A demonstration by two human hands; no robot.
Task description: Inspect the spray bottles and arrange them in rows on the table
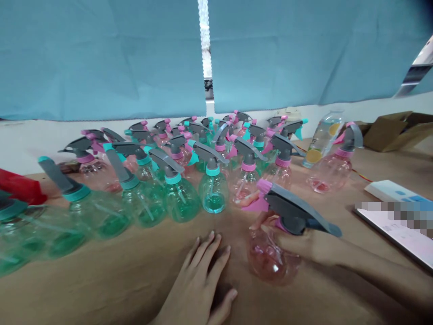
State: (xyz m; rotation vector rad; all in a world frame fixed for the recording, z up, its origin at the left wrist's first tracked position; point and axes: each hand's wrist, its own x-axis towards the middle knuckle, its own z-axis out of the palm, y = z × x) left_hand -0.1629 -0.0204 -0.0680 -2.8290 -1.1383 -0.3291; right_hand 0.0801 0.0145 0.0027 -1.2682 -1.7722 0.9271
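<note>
Dozens of green and pink spray bottles (176, 180) crowd the frame's middle on a brown tabletop (101, 280), under a teal curtain (101, 58). Lower right of centre, the right hand (304, 243) is wrapped around a pink spray bottle (270, 257), just in front of that crowd. Beside it, the left hand (199, 284) lies flat, fingers spread, holding nothing.

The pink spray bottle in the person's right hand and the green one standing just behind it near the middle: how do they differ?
The pink spray bottle has a pink collar and nozzle tip; the green spray bottle has a teal collar. The pink one is held in the right hand, closest to the camera, while the green one stands free in the front row, untouched. The left hand lies flat on the table, touching neither. Both are clear, round-bodied bottles with grey triggers.
</note>
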